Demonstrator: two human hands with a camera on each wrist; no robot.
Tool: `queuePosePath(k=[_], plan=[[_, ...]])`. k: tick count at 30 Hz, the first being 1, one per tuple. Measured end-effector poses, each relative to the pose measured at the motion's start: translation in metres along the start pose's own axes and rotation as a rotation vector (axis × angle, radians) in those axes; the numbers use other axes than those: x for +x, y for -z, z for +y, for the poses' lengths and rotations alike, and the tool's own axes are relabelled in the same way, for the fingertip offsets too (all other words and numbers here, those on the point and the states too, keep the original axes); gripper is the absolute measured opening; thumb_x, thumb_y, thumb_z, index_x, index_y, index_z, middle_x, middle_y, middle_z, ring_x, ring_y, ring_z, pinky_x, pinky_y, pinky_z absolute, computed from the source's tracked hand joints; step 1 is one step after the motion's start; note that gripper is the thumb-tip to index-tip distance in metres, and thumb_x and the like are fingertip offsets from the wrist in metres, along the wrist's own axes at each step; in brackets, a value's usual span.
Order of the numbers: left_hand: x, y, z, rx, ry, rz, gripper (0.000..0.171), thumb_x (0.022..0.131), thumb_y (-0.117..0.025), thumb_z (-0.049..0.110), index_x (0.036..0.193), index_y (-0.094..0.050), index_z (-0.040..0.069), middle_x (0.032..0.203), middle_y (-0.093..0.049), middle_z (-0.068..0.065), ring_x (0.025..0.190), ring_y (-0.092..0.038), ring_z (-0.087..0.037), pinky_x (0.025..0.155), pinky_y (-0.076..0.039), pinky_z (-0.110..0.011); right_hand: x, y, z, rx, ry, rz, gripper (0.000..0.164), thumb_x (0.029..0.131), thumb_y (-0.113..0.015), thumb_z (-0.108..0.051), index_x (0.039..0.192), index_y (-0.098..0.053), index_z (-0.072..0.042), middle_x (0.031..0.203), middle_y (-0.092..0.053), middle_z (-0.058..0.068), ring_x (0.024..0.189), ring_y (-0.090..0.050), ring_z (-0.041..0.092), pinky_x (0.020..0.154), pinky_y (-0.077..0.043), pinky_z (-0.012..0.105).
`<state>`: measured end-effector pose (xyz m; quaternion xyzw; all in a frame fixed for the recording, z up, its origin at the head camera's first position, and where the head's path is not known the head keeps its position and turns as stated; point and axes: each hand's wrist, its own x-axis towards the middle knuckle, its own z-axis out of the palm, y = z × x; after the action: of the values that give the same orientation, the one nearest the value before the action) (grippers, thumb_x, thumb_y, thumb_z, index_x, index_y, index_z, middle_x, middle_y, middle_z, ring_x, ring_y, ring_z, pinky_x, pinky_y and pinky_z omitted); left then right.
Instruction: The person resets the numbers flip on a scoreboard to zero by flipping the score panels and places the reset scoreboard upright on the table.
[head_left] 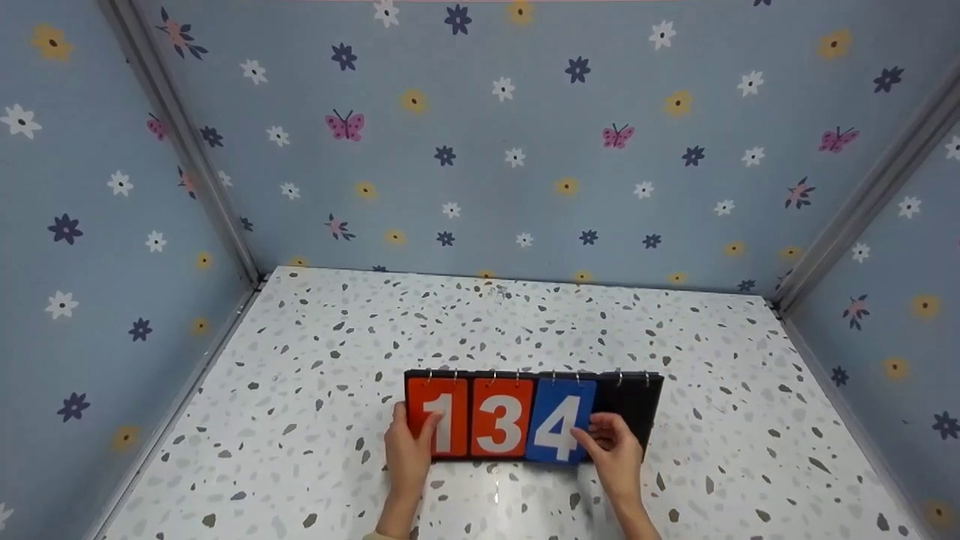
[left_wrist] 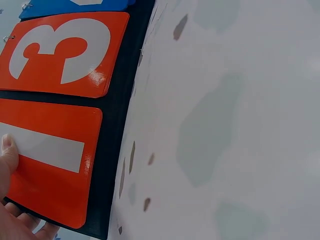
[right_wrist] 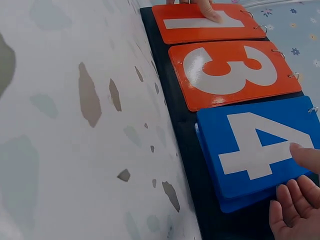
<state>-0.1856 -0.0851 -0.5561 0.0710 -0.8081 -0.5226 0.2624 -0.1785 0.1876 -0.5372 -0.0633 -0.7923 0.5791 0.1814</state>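
Note:
A black flip scoreboard (head_left: 631, 405) with metal rings along its top edge is held in both hands over the table. It shows a red card with a 1 (head_left: 448, 420), a red card with a 3 (head_left: 500, 421) and a blue card with a 4 (head_left: 556, 418); its rightmost place shows bare black board. My left hand (head_left: 409, 454) grips the board's left end, thumb on the 1 card and fingers behind. At the 4 card's right edge, my right hand (head_left: 616, 454) pinches, its thumb (right_wrist: 306, 156) on the front. Further blue cards show beneath the 4.
The white speckled tabletop (head_left: 322, 375) lies under and around the board. Blue walls (head_left: 480, 187) with flowers and butterflies enclose the table at the back and both sides, with grey metal posts (head_left: 187, 142) in the corners.

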Motion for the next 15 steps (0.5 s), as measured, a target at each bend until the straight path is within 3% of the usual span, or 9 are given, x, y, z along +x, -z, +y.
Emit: queuePosePath(k=[8, 15], plan=[[-0.001, 0.000, -0.001, 0.017, -0.039, 0.019, 0.035, 0.078, -0.070, 0.025, 0.093, -0.048, 0.002, 0.070, -0.053, -0.002, 0.061, -0.046, -0.014, 0.058, -0.043, -0.028, 0.004, 0.000, -0.002, -0.060, 0.022, 0.029, 0.024, 0.065, -0.080, -0.013, 0.073, -0.061, 0.000, 0.067, -0.060, 0.006, 0.058, -0.055, 0.012, 0.053, -0.045, 0.020], [0.000, 0.000, 0.000, 0.002, -0.013, 0.005, 0.036, 0.079, -0.069, 0.027, 0.096, -0.049, 0.003, 0.073, -0.056, -0.003, 0.061, -0.048, -0.013, 0.057, -0.043, -0.028, 0.001, 0.006, -0.011, -0.135, 0.059, 0.003, 0.018, 0.069, -0.078, -0.010, 0.074, -0.064, 0.001, 0.067, -0.062, 0.006, 0.057, -0.056, 0.013, 0.052, -0.045, 0.019]])
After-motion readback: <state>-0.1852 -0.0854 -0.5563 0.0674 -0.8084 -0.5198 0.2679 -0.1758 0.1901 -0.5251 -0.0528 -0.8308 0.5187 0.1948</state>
